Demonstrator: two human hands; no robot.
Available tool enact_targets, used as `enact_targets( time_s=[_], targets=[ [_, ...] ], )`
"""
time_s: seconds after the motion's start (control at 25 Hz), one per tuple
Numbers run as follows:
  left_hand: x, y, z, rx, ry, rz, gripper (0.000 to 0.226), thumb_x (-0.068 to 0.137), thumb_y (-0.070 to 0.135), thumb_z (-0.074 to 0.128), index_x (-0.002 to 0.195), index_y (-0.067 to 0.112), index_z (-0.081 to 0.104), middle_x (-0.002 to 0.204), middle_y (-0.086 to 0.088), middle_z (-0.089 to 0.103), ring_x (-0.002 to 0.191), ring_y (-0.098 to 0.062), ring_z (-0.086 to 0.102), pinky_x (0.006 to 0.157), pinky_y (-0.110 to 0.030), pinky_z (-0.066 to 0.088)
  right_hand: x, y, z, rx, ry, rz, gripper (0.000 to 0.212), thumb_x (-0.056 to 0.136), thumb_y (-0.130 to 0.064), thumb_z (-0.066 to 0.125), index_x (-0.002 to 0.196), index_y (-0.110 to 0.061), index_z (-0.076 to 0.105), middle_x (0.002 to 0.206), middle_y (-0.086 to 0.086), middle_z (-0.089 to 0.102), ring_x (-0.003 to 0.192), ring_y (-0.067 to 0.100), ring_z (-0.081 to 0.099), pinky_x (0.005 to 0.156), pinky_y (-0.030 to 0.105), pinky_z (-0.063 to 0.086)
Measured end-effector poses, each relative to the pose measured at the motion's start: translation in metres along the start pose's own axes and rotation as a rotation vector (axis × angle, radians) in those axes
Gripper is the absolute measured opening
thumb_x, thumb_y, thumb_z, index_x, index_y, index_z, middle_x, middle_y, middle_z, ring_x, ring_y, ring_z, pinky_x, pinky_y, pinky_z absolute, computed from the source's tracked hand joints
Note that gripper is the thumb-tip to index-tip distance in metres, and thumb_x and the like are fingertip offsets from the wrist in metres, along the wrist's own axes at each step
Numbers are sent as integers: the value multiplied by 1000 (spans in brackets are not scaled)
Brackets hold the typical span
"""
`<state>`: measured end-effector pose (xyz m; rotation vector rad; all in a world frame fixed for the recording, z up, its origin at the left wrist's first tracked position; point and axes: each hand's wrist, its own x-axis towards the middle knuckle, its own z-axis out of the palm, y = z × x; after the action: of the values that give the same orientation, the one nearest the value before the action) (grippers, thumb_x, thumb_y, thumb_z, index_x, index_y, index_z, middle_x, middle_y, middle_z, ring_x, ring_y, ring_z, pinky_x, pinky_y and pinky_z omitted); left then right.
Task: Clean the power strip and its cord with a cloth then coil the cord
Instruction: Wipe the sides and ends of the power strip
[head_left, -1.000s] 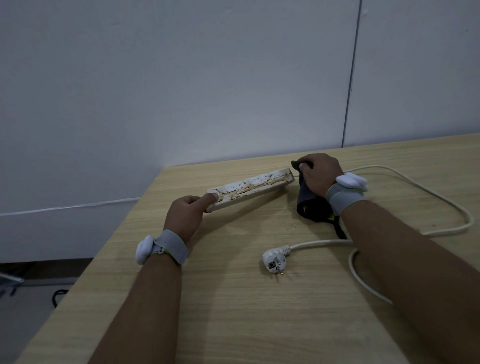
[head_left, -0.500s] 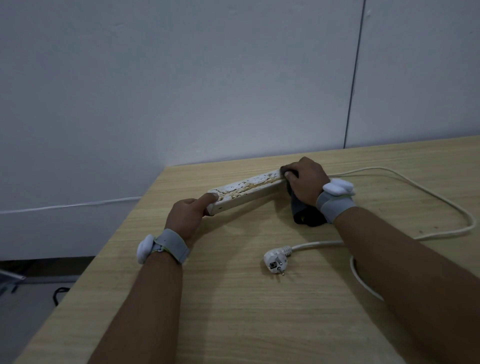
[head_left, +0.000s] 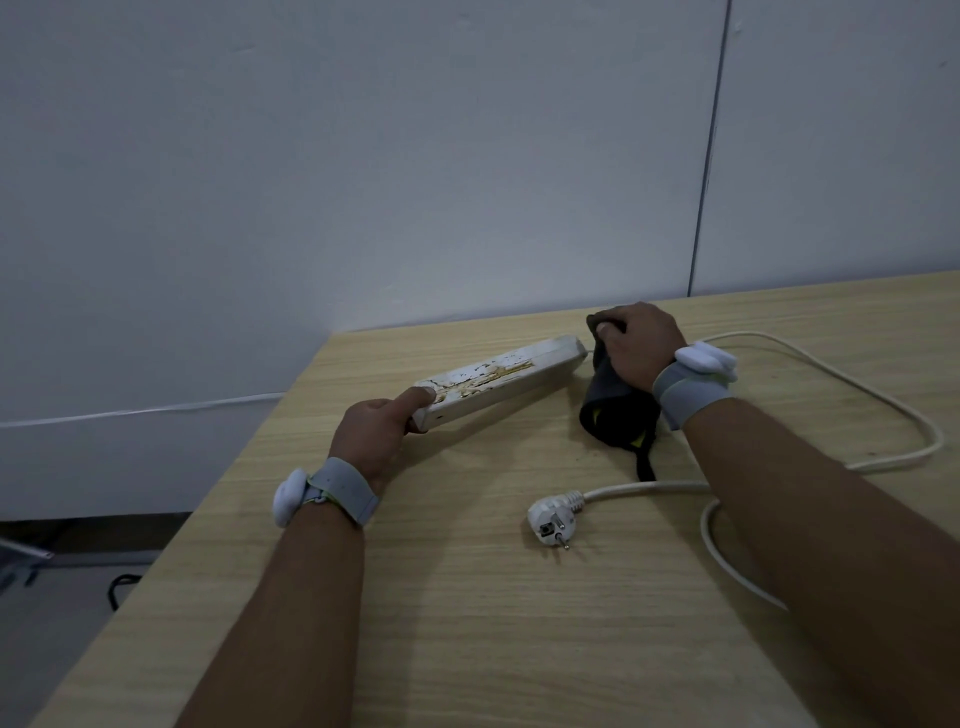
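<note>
Nearby, plug w/ cord is lying loose on worktop, looping under R forearm. L hand fingers are clamping power strip near end; R hand fingers are gripping dark cloth, now just off strip's far end vs on it 0.5 s ago

Light wood-grain laminate table fills frame from 3 to 7 o'clock. Plain pale grey wall spans 9 to 2 o'clock, with thin dark vertical seam at 1 o'clock. Thin white horizontal line on wall at 9 o'clock. Grey floor at 8 o'clock, with small black looped cable; detail unclear.
</note>
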<state>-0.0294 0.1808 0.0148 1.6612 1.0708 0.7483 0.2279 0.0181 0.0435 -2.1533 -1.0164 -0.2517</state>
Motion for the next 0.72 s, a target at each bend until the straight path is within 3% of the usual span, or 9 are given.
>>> enact_targets(
  time_s=[0.16,0.36,0.56,0.72],
  targets=[
    [1,-1,1,1,-2,3,57,40,68,69,63,17,75,56,1,61,59,-21,55,56,-30,39,-8,-6,13,-25,-76,-51,29,93,-18,51,117,-17,68,118,15,63,112,34,54,93,30,39],
    [4,-3,-2,5,-16,-10,54,39,68,70,57,17,74,66,-6,63,68,-23,56,63,-34,39,-15,-24,23,11,-280,-268,30,93,-20,53,120,-25,66,105,11,58,105,30,54,83,26,34],
    [3,-3,-1,-11,-16,-5,53,38,68,70,57,18,71,64,-6,60,66,-22,54,60,-33,37,-5,-4,17,7,-19,-41,31,93,-24,53,121,-19,65,114,17,59,109,37,54,93,33,39],
    [3,-2,1,-22,-30,-6,48,39,66,71,51,20,69,64,-6,59,67,-22,54,60,-33,37,-10,-9,25,-4,-130,-63,36,92,-23,54,127,-19,61,117,18,55,110,37,52,93,32,38]
  ],
)
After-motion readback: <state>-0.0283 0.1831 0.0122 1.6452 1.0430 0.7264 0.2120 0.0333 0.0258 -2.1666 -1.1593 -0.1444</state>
